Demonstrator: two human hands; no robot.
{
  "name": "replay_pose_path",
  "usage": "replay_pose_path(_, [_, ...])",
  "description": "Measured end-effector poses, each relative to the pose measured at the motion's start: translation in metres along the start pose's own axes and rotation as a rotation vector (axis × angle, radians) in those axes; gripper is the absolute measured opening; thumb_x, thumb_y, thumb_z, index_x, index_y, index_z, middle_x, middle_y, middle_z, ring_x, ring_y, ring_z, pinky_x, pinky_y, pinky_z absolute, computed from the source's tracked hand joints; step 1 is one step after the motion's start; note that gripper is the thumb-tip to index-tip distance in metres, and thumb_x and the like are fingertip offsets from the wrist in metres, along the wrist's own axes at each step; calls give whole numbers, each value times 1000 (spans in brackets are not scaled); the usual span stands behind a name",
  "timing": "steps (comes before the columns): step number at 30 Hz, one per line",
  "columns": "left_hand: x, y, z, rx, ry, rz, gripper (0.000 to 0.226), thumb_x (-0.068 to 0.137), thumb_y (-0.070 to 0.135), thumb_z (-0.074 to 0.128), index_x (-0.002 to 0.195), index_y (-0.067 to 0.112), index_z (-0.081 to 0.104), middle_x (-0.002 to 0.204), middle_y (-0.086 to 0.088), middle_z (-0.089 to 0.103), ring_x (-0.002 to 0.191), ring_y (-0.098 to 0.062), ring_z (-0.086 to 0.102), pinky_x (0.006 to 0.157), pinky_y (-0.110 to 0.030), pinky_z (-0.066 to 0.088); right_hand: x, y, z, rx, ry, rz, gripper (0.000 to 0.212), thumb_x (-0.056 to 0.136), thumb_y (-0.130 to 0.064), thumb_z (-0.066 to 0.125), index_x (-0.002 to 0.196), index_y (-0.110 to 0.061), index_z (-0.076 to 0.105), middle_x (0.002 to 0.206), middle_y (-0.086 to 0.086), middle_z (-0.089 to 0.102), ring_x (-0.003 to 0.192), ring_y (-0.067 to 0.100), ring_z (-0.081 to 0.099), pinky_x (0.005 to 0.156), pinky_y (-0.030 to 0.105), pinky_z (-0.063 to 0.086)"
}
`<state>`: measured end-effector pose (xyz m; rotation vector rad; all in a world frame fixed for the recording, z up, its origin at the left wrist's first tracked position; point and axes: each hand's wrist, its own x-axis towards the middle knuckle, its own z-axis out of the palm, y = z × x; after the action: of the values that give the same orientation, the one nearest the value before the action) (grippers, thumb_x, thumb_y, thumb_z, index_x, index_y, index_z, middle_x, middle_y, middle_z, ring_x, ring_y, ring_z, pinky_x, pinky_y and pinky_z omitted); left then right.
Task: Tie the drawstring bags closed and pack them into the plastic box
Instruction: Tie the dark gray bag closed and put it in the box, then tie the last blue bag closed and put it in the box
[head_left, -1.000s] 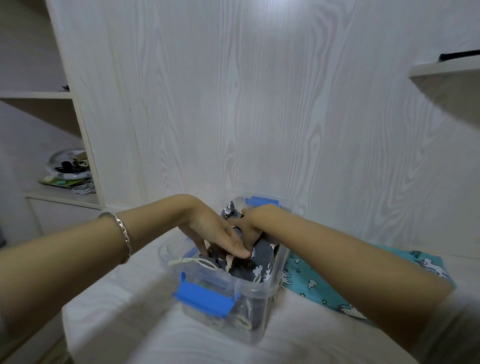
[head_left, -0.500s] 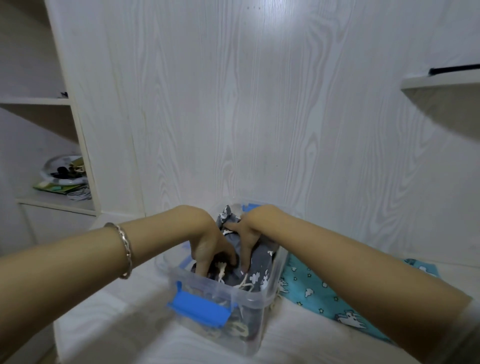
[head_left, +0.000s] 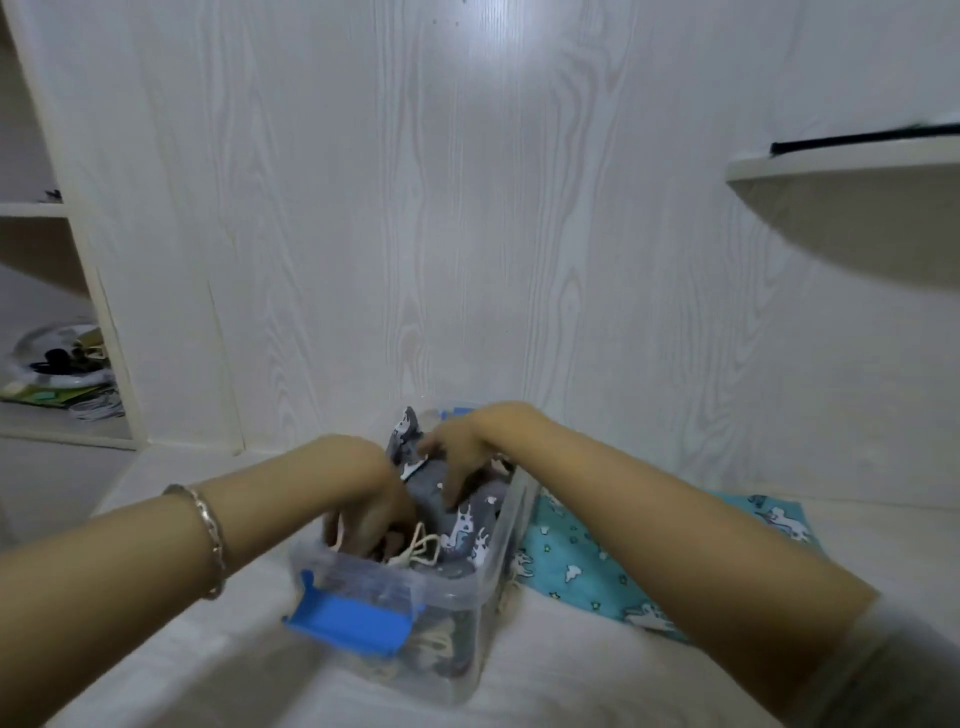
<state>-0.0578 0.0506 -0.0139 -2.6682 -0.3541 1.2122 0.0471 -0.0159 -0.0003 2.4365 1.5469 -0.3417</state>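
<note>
- Your left hand's fingers (head_left: 358, 535) point down into the plastic box (head_left: 467, 587), curled among the cloth and cord at its near left; motion blur hides whether they pinch anything, so I cannot tell.
- Your right hand's fingers (head_left: 457, 488) lie close together, pressed flat down on the grey bag (head_left: 462, 519); they clamp nothing that shows.
- The plastic box is clear, rounded at its corners, with a bright blue latch (head_left: 348, 623) hinged outward on its near end and a second blue piece just visible at the far end.
- The grey bag is soft printed fabric with small white animal figures; it fills the box, and one corner (head_left: 405, 431) stands up above the rim at the far end.
- A cream drawstring cord (head_left: 415, 551) lies looped on top of the grey fabric near the box's front; more cord shows through the clear wall lower down.
- A teal bag (head_left: 587, 566), flat cloth printed with white figures and stars, lies on the white table (head_left: 571, 670) just to the right of the box, touching its side.
- Your left hand (head_left: 369, 499) enters from the left, wrist bent downward, with a metal bracelet (head_left: 208, 530) on the forearm.
- Your right hand (head_left: 467, 447) reaches over the box's right rim, palm down.
- White wood-grain panels (head_left: 467, 208) back the table.
</note>
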Motion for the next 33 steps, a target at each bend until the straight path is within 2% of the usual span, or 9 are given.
replay_pose_path(3, [-36,14,-35,6,271,23,66,82,3,67,140,22,42,135,-4,51,115,-25,55,96,-37,49,-28,24,-12,302,335,-9,61,83,-29,73,138,-18,50,143,5,47,126,25,49,102,35,42])
replay_pose_path(7, [-57,64,-68,-166,780,138,43,85,-3,51,118,21,65,116,-1,64,102,-22,62,88,-33,52,-84,67,-2,500,582,80,30,89,-3,51,114,-9,66,120,10,64,105,23,59,82,29,43])
replay_pose_path(12, [-19,149,-55,-86,712,108,38,86,-7,51,119,6,62,103,-8,65,90,-23,60,78,-33,51,-118,113,64,526,426,265,28,91,-7,50,111,-14,68,118,9,65,98,21,62,83,32,51])
replay_pose_path(17, [50,197,-11,145,477,-117,36,98,8,40,131,4,52,132,-12,55,122,-31,53,95,-40,46,-142,118,133,688,229,294,30,92,-6,48,114,-13,67,97,7,65,74,21,63,71,33,55])
replay_pose_path(22, [81,191,2,168,772,-170,28,98,18,40,121,17,57,120,-4,64,111,-24,59,94,-36,42,-150,101,179,730,294,258,42,89,-11,53,130,-19,57,118,2,62,100,16,59,85,23,46])
replay_pose_path(24, [77,187,1,38,868,-93,26,94,28,45,112,20,62,113,-2,67,106,-24,61,96,-38,42,-150,92,189,788,402,209,51,84,-8,56,132,-23,52,125,0,59,106,16,57,87,24,48])
replay_pose_path(28, [55,185,3,-790,819,288,29,83,31,45,96,13,65,102,-5,70,91,-23,65,84,-38,53,-150,69,209,842,712,203,82,79,-10,66,148,-30,28,132,-8,45,122,11,45,103,32,43])
replay_pose_path(31, [28,184,14,-1135,839,516,28,93,21,46,79,8,67,83,-3,69,78,-14,62,77,-29,49,-164,64,218,779,918,189,63,83,-16,68,138,-33,41,123,-13,49,110,3,48,94,26,46])
replay_pose_path(33, [20,178,28,-1257,940,535,28,91,0,43,81,11,67,87,-4,66,81,-13,58,75,-25,46,-177,64,218,791,942,142,28,91,-23,62,117,-32,56,106,-14,58,93,1,54,81,26,49])
